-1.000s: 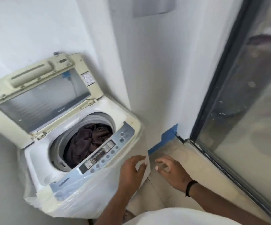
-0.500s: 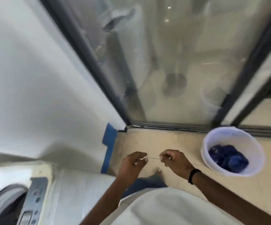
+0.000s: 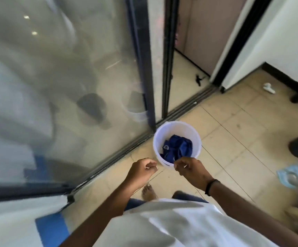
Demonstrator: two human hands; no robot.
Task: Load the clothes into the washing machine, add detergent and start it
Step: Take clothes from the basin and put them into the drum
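Tiled floor (image 3: 233, 139) beside glass sliding door (image 3: 64, 77). Head view: white bucket (image 3: 177, 126) stands by the door track, blue clothes (image 3: 178, 148) bunched inside. Left hand (image 3: 141, 172) and right hand (image 3: 192, 171) hover just short of its rim, fingers curled; whether they pinch anything, cannot tell. Washing machine not in view. Risk: a one-sided grab at the rim may tip the bucket; a loose grip on the cloth could drop it on the floor.

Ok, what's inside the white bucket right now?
Crumpled blue cloth lies in the bucket. How many pieces it is, I cannot tell. The right hand covers the near rim.
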